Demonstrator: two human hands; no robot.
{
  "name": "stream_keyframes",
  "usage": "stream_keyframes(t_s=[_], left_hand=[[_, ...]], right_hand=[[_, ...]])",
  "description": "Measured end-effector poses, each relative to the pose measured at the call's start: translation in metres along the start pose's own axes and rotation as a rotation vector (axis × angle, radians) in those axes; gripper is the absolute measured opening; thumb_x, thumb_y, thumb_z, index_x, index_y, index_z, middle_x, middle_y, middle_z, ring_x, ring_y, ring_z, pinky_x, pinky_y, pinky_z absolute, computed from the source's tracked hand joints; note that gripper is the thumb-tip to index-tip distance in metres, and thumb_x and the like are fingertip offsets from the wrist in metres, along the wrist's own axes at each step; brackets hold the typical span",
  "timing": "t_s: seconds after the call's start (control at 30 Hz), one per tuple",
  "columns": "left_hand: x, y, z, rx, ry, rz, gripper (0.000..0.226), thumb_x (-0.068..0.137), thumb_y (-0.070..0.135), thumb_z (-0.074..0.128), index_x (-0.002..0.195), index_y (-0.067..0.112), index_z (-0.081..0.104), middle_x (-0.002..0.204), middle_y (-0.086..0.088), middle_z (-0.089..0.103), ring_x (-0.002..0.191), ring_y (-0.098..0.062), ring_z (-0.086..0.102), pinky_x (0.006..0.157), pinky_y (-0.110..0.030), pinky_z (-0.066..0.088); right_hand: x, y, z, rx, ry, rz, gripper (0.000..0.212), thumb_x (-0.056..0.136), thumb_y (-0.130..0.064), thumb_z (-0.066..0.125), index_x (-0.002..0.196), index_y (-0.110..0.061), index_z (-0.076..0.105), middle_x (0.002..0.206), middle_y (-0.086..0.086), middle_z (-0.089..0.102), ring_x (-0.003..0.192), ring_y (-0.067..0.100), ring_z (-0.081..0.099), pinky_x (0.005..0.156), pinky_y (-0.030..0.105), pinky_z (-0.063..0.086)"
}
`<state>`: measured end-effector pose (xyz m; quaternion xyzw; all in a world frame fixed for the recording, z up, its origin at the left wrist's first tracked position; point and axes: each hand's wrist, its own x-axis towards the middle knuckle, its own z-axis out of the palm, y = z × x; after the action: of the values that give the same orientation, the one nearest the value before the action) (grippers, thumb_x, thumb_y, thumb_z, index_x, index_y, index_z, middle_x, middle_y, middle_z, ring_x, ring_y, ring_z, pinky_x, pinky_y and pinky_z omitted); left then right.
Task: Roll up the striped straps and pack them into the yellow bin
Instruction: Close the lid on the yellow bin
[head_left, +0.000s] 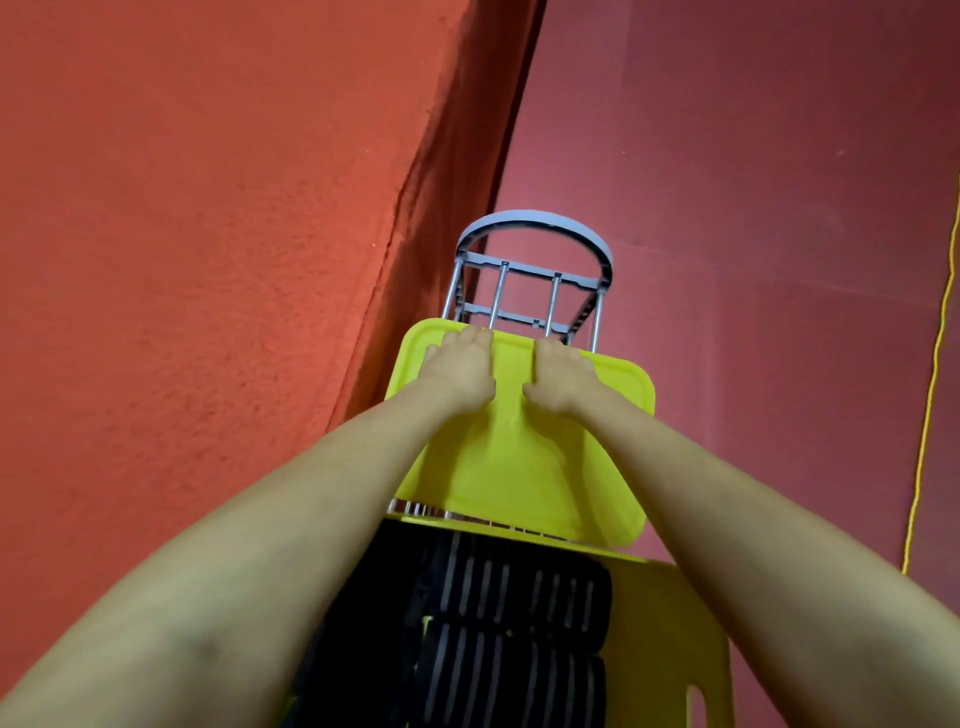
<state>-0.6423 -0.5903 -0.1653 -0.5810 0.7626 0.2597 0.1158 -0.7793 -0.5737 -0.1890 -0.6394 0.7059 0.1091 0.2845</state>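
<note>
Several rolled black straps with grey stripes (514, 639) lie packed in the yellow bin (691, 639) at the bottom of the view. Beyond the bin a flat yellow lid (524, 467) rests on a grey metal rack (524, 291). My left hand (460, 371) and my right hand (563, 379) lie side by side on the lid's far part, with the fingers curled over its far edge. Both forearms stretch over the bin and hide its left side.
An orange wall (208, 208) stands on the left and meets a darker pink wall (753, 182) on the right in a corner behind the rack. A yellow cord (930, 395) hangs down the right wall.
</note>
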Motion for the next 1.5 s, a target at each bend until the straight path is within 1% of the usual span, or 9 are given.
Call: stream_keyframes(t_s=[0.13, 0.27, 0.5, 0.6, 0.73, 0.93, 1.13, 1.23, 1.5], left_hand=[[0.024, 0.0, 0.009, 0.05, -0.02, 0.072, 0.067, 0.091, 0.013, 0.048, 0.149, 0.012, 0.015, 0.159, -0.005, 0.011, 0.145, -0.025, 0.011, 0.113, -0.042, 0.016], [0.026, 0.0, 0.014, 0.091, -0.019, 0.089, 0.068, 0.091, 0.007, 0.041, 0.151, 0.013, 0.01, 0.159, -0.004, 0.007, 0.146, -0.023, 0.002, 0.117, -0.042, 0.006], [0.001, 0.003, -0.013, 0.174, 0.249, 0.223, 0.043, 0.088, 0.005, 0.044, 0.131, 0.01, 0.04, 0.123, -0.013, 0.045, 0.114, -0.031, 0.043, 0.099, -0.033, 0.025], [-0.02, 0.008, -0.031, 0.164, 0.274, 0.216, 0.036, 0.089, 0.003, 0.042, 0.124, 0.009, 0.044, 0.116, -0.015, 0.044, 0.105, -0.033, 0.044, 0.088, -0.033, 0.028], [-0.052, 0.009, -0.049, 0.177, 0.276, 0.259, 0.038, 0.091, 0.006, 0.04, 0.129, 0.01, 0.044, 0.118, -0.014, 0.044, 0.104, -0.032, 0.043, 0.088, -0.032, 0.027], [-0.102, 0.018, -0.086, 0.193, 0.366, 0.218, 0.035, 0.092, 0.008, 0.04, 0.126, 0.011, 0.043, 0.12, -0.011, 0.044, 0.106, -0.032, 0.041, 0.086, -0.037, 0.029], [-0.155, 0.03, -0.136, 0.265, 0.591, 0.245, 0.029, 0.072, -0.001, 0.062, 0.1, 0.005, 0.056, 0.096, -0.016, 0.053, 0.085, -0.036, 0.05, 0.071, -0.039, 0.029], [-0.183, 0.037, -0.163, 0.389, 0.689, 0.293, 0.026, 0.066, 0.002, 0.067, 0.09, 0.008, 0.058, 0.083, -0.011, 0.055, 0.073, -0.032, 0.052, 0.069, -0.036, 0.024], [-0.237, 0.032, -0.207, 0.507, 1.021, 0.431, 0.027, 0.082, 0.011, 0.057, 0.107, 0.011, 0.049, 0.081, -0.009, 0.053, 0.072, -0.029, 0.047, 0.074, -0.036, 0.029]], right_hand=[[0.018, 0.006, 0.014, -0.114, 0.067, 0.016, 0.052, 0.089, -0.022, 0.054, 0.134, -0.007, 0.033, 0.14, 0.014, 0.037, 0.131, 0.032, 0.031, 0.112, 0.041, 0.015], [0.021, 0.004, 0.012, -0.095, 0.255, 0.013, 0.034, 0.091, -0.016, 0.051, 0.123, -0.007, 0.045, 0.128, 0.016, 0.043, 0.119, 0.035, 0.038, 0.105, 0.04, 0.02], [-0.009, -0.004, -0.025, -0.039, 0.392, -0.09, 0.024, 0.101, -0.018, 0.036, 0.12, -0.006, 0.046, 0.123, 0.015, 0.045, 0.112, 0.036, 0.047, 0.089, 0.042, 0.034], [-0.028, -0.01, -0.045, -0.073, 0.403, -0.164, 0.025, 0.102, -0.02, 0.034, 0.117, -0.007, 0.049, 0.121, 0.016, 0.046, 0.109, 0.037, 0.048, 0.085, 0.043, 0.036], [-0.066, -0.022, -0.061, -0.064, 0.381, -0.197, 0.037, 0.102, -0.036, 0.031, 0.115, -0.008, 0.05, 0.118, 0.015, 0.048, 0.109, 0.035, 0.047, 0.09, 0.045, 0.035], [-0.117, -0.037, -0.091, -0.196, 0.502, -0.302, 0.031, 0.1, -0.034, 0.039, 0.114, -0.009, 0.05, 0.117, 0.012, 0.052, 0.11, 0.032, 0.043, 0.087, 0.04, 0.024], [-0.172, -0.06, -0.134, -0.19, 0.721, -0.325, 0.019, 0.091, -0.023, 0.052, 0.092, -0.005, 0.059, 0.087, 0.016, 0.059, 0.08, 0.035, 0.055, 0.071, 0.04, 0.024], [-0.198, -0.072, -0.151, -0.199, 0.738, -0.315, 0.021, 0.096, -0.025, 0.044, 0.095, -0.009, 0.056, 0.087, 0.012, 0.06, 0.081, 0.034, 0.055, 0.075, 0.042, 0.025], [-0.261, -0.092, -0.186, -0.321, 1.074, -0.347, 0.028, 0.093, -0.028, 0.04, 0.09, -0.01, 0.061, 0.075, 0.008, 0.054, 0.061, 0.028, 0.051, 0.059, 0.035, 0.032]])
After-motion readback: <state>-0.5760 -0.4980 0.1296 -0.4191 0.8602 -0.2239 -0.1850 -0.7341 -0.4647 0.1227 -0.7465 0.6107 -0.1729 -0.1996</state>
